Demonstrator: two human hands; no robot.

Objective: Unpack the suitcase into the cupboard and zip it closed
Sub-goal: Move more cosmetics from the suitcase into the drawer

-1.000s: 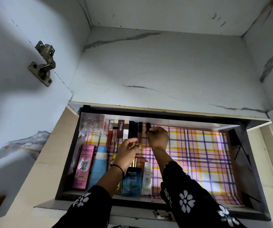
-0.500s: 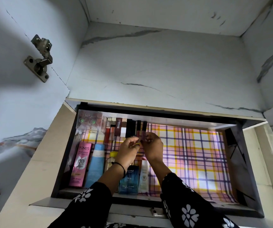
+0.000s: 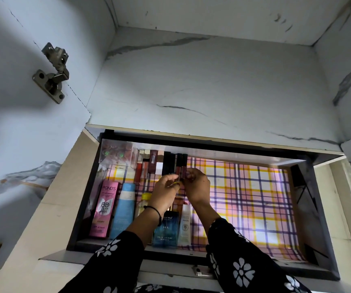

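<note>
An open cupboard drawer [image 3: 191,253] lined with plaid paper [image 3: 246,199] holds cosmetics on its left side. A row of lipstick and lip gloss tubes stands along its back wall. My right hand [image 3: 199,187] pinches the last dark-capped red tube [image 3: 184,163] at the row's right end. My left hand [image 3: 166,191], its fingers curled, holds the neighbouring dark-capped tube [image 3: 178,163]. The suitcase is out of view.
In the drawer stand a pink Pond's box [image 3: 104,208], a blue tube [image 3: 125,210], a yellow-capped bottle [image 3: 144,203], a blue perfume box [image 3: 166,229], a white bottle [image 3: 185,225] and a clear case [image 3: 117,155]. A door hinge [image 3: 52,70] sits upper left.
My right hand has set a dark-capped tube upright at the end of the row. My left hand has moved up to the tube beside it.
</note>
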